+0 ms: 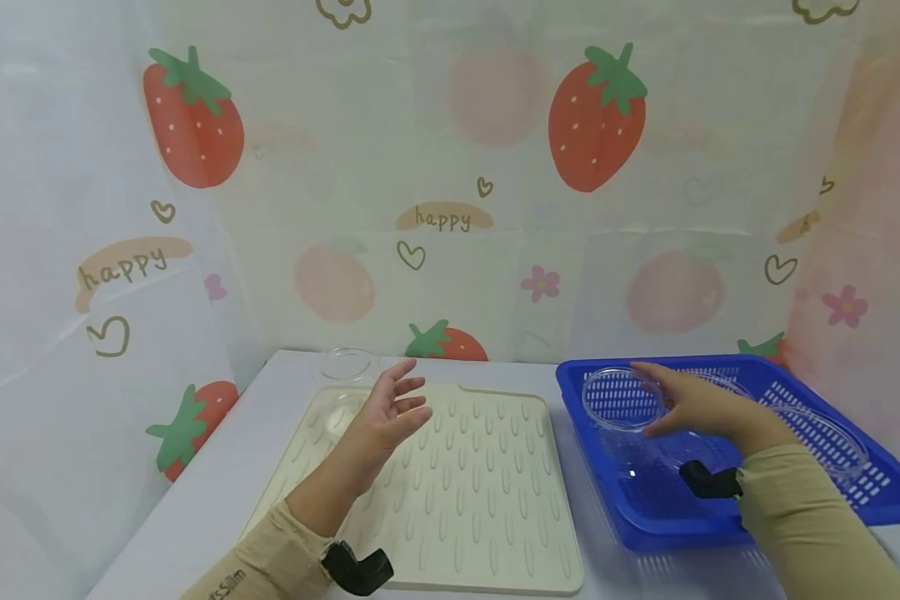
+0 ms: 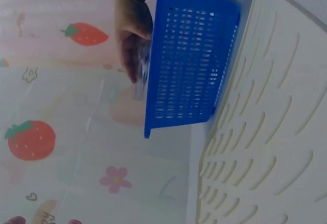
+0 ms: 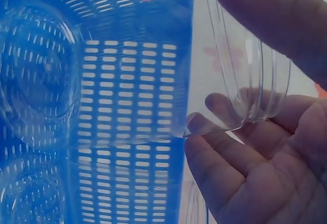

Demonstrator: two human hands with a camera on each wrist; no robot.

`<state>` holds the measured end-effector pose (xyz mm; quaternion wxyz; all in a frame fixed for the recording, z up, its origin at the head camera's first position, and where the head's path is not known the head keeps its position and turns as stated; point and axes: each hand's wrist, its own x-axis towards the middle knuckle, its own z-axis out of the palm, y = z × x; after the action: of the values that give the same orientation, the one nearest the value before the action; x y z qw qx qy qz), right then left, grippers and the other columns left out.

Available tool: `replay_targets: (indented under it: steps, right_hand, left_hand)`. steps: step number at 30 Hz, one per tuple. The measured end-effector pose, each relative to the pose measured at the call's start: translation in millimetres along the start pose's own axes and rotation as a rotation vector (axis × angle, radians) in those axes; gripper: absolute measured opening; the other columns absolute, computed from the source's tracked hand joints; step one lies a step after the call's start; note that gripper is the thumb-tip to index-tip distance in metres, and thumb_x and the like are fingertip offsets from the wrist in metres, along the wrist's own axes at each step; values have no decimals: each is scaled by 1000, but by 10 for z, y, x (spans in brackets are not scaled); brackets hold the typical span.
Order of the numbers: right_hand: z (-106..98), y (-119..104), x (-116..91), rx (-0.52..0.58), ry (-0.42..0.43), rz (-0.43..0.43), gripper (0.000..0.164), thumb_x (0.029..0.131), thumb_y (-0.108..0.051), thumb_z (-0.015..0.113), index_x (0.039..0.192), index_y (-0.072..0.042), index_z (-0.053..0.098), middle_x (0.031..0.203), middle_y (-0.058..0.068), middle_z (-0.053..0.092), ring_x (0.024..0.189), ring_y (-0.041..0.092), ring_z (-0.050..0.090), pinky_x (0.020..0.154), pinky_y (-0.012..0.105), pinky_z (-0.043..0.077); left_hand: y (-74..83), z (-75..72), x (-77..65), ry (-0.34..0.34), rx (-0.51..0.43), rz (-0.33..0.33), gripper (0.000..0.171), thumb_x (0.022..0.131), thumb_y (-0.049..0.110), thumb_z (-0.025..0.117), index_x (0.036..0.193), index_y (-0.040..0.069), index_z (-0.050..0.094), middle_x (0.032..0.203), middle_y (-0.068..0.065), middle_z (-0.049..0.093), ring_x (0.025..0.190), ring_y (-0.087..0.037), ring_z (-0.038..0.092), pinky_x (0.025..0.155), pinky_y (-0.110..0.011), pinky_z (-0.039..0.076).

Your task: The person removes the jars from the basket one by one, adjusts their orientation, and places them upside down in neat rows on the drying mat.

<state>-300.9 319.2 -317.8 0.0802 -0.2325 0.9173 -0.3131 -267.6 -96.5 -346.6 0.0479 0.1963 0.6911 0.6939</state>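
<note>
At the right of the head view, the right hand [image 1: 693, 404] pinches a clear container [image 1: 624, 402] between its thumb and fingers, over the far left part of a blue basket [image 1: 675, 527]. The left wrist view shows that container level with the basket's top edge or just above it (I cannot tell whether they touch). More clear containers [image 1: 821, 442] lie inside the basket, to the right of and below the held one, so room to move sideways there is tight.

The left hand [image 1: 393, 408] hovers left of centre, its fingers spread and holding nothing, above a cream ridged mat [image 1: 487, 492]. Behind that hand, at the mat's upper left, show the round outlines of clear ware [image 1: 342, 412]; whether it is one vessel or two, I cannot tell.

The two hands are well apart, and the mat's ridged face gives wide room between them. Its right edge runs near the basket's left wall, with a narrow strip of the white surface [image 1: 187, 517] between. The surface's far edge meets a strawberry-printed backdrop [image 1: 450, 275] in mid-frame.
</note>
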Motion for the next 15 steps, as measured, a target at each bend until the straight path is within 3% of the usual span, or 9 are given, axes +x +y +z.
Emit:
replay_targets:
  steps: [6, 15]
  right_hand:
    - [-2, 13, 8, 83, 12, -8, 93, 73, -18, 76, 139, 8, 17, 143, 31, 22, 130, 46, 20, 96, 53, 34]
    - [2, 23, 25, 117, 47, -56, 95, 72, -23, 77, 141, 4, 17, 145, 26, 22, 133, 43, 19, 99, 51, 29]
  left_hand:
    - [1, 13, 2, -2, 2, -3, 68, 88, 16, 57, 143, 19, 17, 142, -11, 26, 129, -31, 29, 105, -51, 25]
    - [-7, 35, 9, -16, 4, 0, 68, 88, 15, 56, 144, 19, 17, 141, -12, 25, 128, -31, 29, 105, -51, 26]
